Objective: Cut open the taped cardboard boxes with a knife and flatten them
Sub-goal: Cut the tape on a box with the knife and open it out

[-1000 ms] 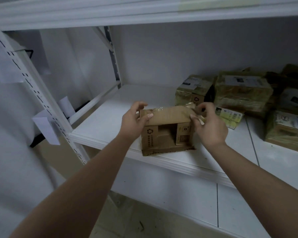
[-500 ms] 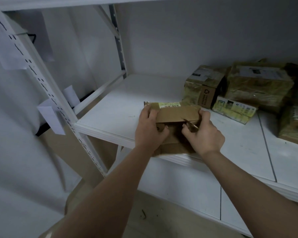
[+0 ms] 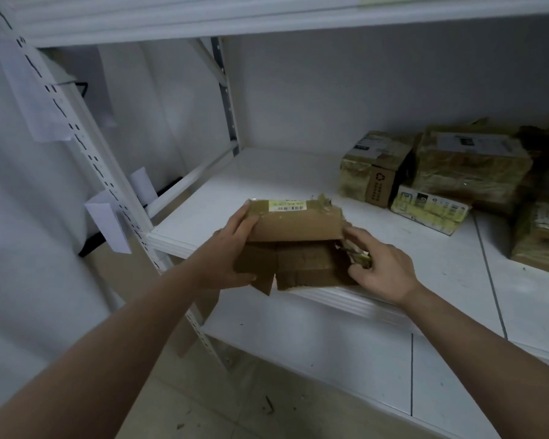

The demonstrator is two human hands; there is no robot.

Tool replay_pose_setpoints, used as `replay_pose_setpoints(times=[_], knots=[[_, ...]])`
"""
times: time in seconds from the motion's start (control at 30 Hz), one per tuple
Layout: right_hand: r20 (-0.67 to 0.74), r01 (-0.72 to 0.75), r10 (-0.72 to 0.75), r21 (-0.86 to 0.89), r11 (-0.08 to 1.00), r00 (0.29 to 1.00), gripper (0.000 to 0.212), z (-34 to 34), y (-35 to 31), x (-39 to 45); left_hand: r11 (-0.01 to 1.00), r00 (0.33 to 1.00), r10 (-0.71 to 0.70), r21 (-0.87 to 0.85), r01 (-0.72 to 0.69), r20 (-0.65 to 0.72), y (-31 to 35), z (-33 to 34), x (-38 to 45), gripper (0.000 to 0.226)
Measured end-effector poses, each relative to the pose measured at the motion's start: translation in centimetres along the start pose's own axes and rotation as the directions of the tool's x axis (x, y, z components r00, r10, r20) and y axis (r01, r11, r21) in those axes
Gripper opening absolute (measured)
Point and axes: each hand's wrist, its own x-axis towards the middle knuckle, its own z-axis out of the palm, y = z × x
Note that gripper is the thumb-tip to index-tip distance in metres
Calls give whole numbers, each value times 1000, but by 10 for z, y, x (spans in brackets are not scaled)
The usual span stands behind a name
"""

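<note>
One small cardboard box [image 3: 293, 242] is already lying cut open at the front edge of the white shelf [image 3: 267, 175], its flaps loose and its body partly collapsed, so the flattening of this one seems to be well under way but not finished. The left hand [image 3: 232, 251] is gripping the box's left end, fingers curling over the top panel and thumb tucking beneath the lower flap. The right hand [image 3: 377, 264] is resting against the box's right end, its fingers loosely bent and touching the torn tape and crumpled edge there; whether it is pinching anything, I cannot tell. No knife is showing in either hand. The box is sitting directly between the two hands, its lower flaps hanging slightly past the shelf's lip. Well apart to the right, several taped parcels [image 3: 469, 163] are standing together against the back wall, looking uncut, so most of the job appears to be left.
</note>
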Motion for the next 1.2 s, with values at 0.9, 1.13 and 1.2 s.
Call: replay_pose_setpoints(times=[0.9, 1.13, 1.2], knots=[[167, 77, -22, -334, 939, 986, 51, 45, -23, 61, 941, 961, -248, 266, 209, 122, 39, 37, 56, 71], [235, 42, 67, -432, 901, 970, 60, 75, -11, 60, 936, 954, -288, 233, 263, 83, 24, 87, 54, 69], [255, 42, 84, -451, 892, 963, 60, 74, -15, 60, 933, 951, -296, 240, 268, 90, 24, 87, 53, 68]])
